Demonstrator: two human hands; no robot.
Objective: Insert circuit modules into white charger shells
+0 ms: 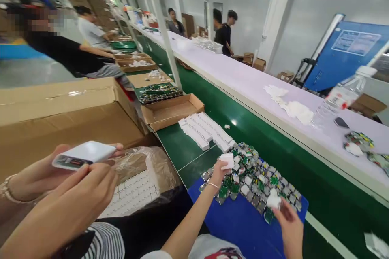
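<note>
My left hand (218, 173), with a thin beaded band at the wrist, grips a white plastic casing (227, 160) beside a heap of small circuit boards (259, 184). Between the fingers of my right hand (288, 214) is another white plastic piece (274, 199), held over the heap's near edge; its exact shape is unclear. Green and grey boards mixed with loose white pieces cover much of a blue tray (240, 224). Rows of white casings (200, 129) stand on the green worktop just past my left hand.
At the left, another person's hands (86, 188) hold a white box-shaped device (91, 153) above a carton (112, 123) and plastic-wrapped white units (133, 196). A cardboard tray (173, 113) sits beyond. A water bottle (340, 97) stands on the raised white ledge (243, 77). Several people are farther back.
</note>
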